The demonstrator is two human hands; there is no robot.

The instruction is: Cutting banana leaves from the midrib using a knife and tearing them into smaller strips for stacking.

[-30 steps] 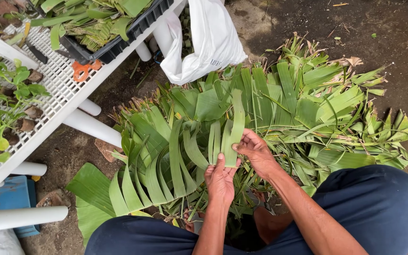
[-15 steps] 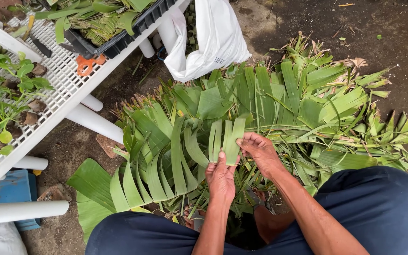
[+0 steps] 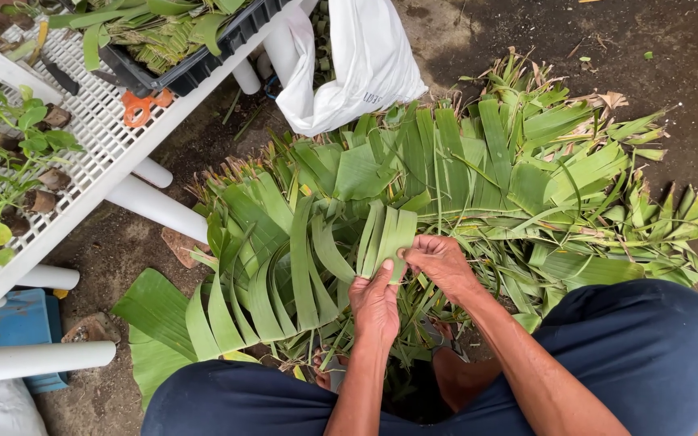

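A big heap of torn green banana-leaf strips (image 3: pixel 478 178) lies on the dirt ground in front of my knees. My left hand (image 3: pixel 375 303) and my right hand (image 3: pixel 442 262) are close together at the heap's near edge. Both pinch the lower end of one folded bundle of leaf strips (image 3: pixel 388 234) that stands up from between my fingers. My thumbs press on the bundle's base. My dark blue trousers (image 3: pixel 648 355) frame the bottom of the view.
A white slatted bench (image 3: pixel 98 153) on white pipe legs runs along the left, with small potted plants (image 3: pixel 10 161), orange-handled scissors (image 3: pixel 140 105) and a black tray of leaves (image 3: pixel 179 36). A white plastic bag (image 3: pixel 361 64) hangs at the top. A blue box (image 3: pixel 10 323) sits lower left.
My hands have stayed on the same leaf bundle, shifting only a little. The view has tilted slightly, so the heap and bench sit a bit lower in the frame.
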